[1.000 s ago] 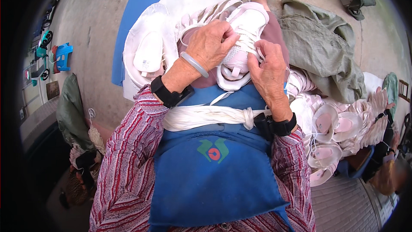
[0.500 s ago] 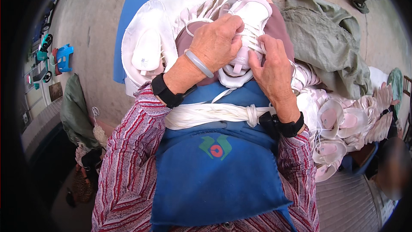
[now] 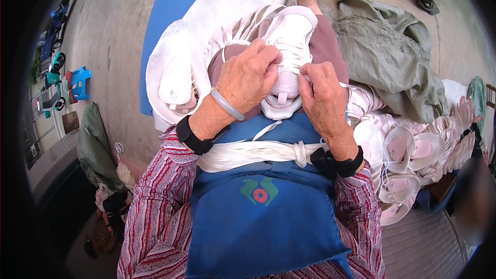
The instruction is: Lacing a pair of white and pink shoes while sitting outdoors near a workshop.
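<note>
A white sneaker (image 3: 289, 46) rests on the seated person's lap, toe pointing away, as the left hand (image 3: 248, 75) clenches over its laces and the right hand (image 3: 323, 90) pinches a lace end at the heel-side edge.

The left hand (image 3: 249, 76) covers the near end of the white shoe (image 3: 289, 36) and its laces (fingertips tucked out of sight), while the lower right corner is blurred beyond telling.
</note>
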Tool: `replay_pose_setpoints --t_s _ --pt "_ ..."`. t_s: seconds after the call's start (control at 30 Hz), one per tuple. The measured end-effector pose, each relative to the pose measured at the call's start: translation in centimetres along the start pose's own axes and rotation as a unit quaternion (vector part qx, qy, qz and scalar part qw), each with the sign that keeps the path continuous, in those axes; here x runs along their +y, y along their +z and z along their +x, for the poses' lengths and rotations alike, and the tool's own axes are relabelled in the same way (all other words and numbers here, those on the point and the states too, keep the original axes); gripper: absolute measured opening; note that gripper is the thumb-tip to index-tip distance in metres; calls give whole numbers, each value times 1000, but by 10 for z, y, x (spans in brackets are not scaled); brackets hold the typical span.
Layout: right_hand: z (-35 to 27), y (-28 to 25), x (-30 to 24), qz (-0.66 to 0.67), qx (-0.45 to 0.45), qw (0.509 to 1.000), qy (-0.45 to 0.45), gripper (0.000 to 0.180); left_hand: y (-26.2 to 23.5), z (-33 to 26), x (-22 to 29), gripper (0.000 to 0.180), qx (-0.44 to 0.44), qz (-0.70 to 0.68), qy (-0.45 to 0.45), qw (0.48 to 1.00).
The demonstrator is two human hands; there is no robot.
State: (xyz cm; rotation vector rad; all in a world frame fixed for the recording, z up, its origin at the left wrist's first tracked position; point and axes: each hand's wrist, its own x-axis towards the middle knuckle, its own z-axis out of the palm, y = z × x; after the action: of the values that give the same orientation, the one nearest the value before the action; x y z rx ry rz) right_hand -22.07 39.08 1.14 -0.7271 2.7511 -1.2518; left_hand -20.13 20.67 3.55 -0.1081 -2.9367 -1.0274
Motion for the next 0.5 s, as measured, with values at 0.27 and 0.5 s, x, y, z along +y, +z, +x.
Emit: replay_pose_setpoints --t_s 0.27,0.5 --pt "1 2 6 72 -9 997 2 12 -2 -4 6 11 7 49 -8 999" --pt "-2 2 3 89 -22 995 25 10 -5 -9 0 12 25 44 -2 999"
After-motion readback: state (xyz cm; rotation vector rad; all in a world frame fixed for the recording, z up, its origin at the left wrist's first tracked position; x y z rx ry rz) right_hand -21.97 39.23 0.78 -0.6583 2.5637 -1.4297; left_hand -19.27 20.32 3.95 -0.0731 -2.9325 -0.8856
